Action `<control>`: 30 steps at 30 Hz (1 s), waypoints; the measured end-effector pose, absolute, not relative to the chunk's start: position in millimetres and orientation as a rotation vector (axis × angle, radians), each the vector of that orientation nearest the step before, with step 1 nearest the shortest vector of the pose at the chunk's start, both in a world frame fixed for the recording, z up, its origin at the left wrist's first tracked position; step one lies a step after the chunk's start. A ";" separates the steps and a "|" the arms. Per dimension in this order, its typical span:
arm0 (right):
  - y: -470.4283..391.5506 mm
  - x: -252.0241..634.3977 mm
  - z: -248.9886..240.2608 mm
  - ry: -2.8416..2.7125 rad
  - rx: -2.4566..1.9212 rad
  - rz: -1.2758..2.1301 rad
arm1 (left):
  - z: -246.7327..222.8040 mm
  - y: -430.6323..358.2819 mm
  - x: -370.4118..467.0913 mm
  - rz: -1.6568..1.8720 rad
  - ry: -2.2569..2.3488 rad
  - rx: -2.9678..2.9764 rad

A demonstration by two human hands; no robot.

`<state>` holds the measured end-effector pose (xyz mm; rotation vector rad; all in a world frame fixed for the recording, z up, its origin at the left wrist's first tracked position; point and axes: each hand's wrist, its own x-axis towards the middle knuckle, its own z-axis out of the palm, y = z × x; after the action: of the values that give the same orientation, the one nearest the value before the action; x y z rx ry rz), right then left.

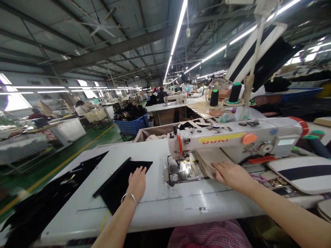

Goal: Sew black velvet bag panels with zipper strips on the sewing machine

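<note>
My left hand (137, 182) lies flat with its fingers stretched over a black fabric piece (116, 187) on the white sewing table (157, 203). A dark strip runs along that piece's left edge. On the right, my right hand (231, 174) grips the near edge of a stack of beige fabric panels (212, 159), thumb and fingers closed on it. The stack lies under the arm of the sewing machine (227, 136), right of the metal needle plate (187, 168). Nothing lies under the presser foot.
More black pieces (64, 189) hang over the table's left edge. A striped panel (302, 172) rests at the right. Thread cones (214, 98) stand behind the machine. A blue crate (131, 124) heaped with black items stands beyond the table, near a fabric-lined bin (152, 131). People work farther back.
</note>
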<state>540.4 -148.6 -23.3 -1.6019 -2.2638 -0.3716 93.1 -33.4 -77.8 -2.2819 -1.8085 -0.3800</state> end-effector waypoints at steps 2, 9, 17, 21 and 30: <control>-149.2 538.6 -24.9 -2.219 -1.619 -0.434 | -76.0 -33.9 93.4 -0.394 -1.806 -2.297; -234.7 505.5 -5.9 -2.147 -1.416 -0.641 | -45.6 -57.7 108.0 -0.579 -1.733 -2.368; -250.3 500.4 -18.5 -2.069 -1.642 -0.452 | -29.0 -99.7 190.2 -0.749 -1.199 -3.031; -213.7 497.9 -27.2 -2.239 -1.705 -0.262 | -42.5 -97.1 208.5 -0.567 -1.124 -3.162; -239.8 496.2 -35.0 -2.261 -1.627 -0.442 | -40.4 -98.4 203.7 -0.614 -1.110 -3.209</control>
<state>496.2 -239.8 -35.0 -1.6275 -2.2608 -0.4421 203.7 -98.4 -40.4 -3.2089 -1.1103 -0.6144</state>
